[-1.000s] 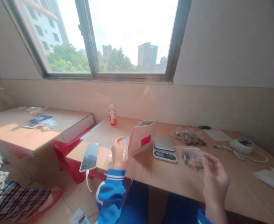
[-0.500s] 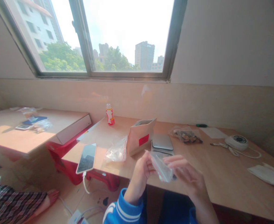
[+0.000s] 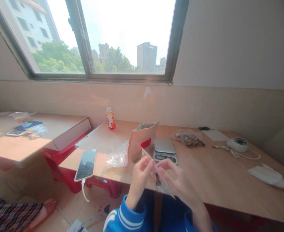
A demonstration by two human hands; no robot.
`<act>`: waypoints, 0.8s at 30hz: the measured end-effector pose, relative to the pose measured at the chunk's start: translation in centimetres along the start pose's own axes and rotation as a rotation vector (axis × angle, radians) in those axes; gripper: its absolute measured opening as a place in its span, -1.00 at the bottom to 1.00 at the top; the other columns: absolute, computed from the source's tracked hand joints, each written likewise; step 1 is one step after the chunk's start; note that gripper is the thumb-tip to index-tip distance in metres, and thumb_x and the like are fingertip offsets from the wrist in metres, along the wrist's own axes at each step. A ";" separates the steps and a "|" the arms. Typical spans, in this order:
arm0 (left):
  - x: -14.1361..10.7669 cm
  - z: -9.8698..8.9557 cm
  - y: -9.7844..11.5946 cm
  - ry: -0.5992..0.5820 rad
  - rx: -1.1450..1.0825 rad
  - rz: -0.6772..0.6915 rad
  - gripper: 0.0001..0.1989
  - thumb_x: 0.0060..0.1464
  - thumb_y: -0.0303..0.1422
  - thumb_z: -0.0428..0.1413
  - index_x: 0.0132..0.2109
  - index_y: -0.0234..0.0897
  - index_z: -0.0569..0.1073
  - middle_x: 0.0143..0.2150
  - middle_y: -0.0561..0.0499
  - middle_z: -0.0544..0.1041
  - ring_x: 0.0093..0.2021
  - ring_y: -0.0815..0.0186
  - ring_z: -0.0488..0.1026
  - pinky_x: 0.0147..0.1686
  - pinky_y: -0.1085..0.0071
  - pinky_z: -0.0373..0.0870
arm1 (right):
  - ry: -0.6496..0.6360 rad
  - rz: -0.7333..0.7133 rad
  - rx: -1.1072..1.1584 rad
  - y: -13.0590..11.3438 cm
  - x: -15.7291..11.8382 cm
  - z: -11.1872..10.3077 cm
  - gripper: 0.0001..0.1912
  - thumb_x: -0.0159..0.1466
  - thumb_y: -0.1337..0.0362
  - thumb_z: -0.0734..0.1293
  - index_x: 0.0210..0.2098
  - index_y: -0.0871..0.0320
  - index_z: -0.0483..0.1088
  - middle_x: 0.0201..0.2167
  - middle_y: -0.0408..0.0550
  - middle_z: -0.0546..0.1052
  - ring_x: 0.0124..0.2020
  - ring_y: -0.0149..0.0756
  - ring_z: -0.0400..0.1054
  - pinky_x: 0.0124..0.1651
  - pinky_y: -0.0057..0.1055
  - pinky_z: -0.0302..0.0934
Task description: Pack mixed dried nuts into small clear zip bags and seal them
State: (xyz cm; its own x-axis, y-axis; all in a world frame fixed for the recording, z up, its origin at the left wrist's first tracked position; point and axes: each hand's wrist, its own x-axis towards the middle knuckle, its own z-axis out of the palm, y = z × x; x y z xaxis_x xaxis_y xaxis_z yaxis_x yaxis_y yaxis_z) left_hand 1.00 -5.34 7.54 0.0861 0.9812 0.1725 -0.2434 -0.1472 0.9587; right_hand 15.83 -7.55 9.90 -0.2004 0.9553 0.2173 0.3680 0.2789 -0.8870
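Over the near edge of a wooden desk [image 3: 217, 183], a small clear zip bag [image 3: 162, 187] holding dark bits hangs between the left hand [image 3: 139, 180] and right hand [image 3: 178, 180], their fingertips pinching its upper part. Its film looks light, soft and slippery, probably best held along the stiffer zip edge. Just beyond stand a kraft pouch [image 3: 142, 141] and a scale [image 3: 165, 149], with a phone [image 3: 85, 165] to the left.

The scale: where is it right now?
In the head view, the scale sits on the desk between the paper pouch and a plastic bag of brown pieces.
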 end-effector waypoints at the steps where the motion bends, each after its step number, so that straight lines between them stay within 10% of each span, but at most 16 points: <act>1: -0.1 0.1 -0.1 -0.004 0.024 0.008 -0.71 0.08 -0.16 0.10 -0.44 -0.31 0.37 -0.48 0.09 0.37 -0.40 0.39 0.31 -0.33 0.50 0.25 | 0.003 0.020 -0.014 0.0 0.2 0.3 -0.70 0.27 0.01 0.24 -0.29 0.10 0.41 -0.40 -0.12 0.55 -0.30 -0.28 0.45 -0.18 -0.42 0.29; 10: -0.5 -1.1 -0.9 -0.065 0.178 0.052 -0.71 0.13 -0.16 0.07 -0.42 -0.30 0.37 -0.49 0.09 0.39 -0.43 0.39 0.34 -0.37 0.48 0.26 | 0.011 -0.029 0.056 0.5 0.6 0.4 -0.71 0.26 0.07 0.27 -0.39 0.12 0.50 -0.41 -0.12 0.57 -0.30 -0.28 0.44 -0.17 -0.44 0.25; 24: -0.2 0.3 -0.9 0.077 0.301 0.074 -0.72 0.06 -0.21 0.11 -0.50 -0.31 0.42 -0.50 0.01 0.45 -0.40 0.31 0.36 -0.35 0.43 0.26 | 0.381 -0.210 -0.247 2.4 1.6 0.9 -0.79 0.23 0.14 0.31 -0.45 0.04 0.53 -0.41 -0.10 0.58 -0.32 -0.19 0.43 -0.14 -0.25 0.18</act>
State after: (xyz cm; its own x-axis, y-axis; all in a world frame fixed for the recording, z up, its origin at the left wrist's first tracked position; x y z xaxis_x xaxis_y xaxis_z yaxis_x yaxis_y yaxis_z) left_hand 1.52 -5.49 6.70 0.0025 0.9713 0.2378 0.0512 -0.2376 0.9700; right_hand 15.58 -5.47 7.72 0.0362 0.8309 0.5552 0.5682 0.4399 -0.6954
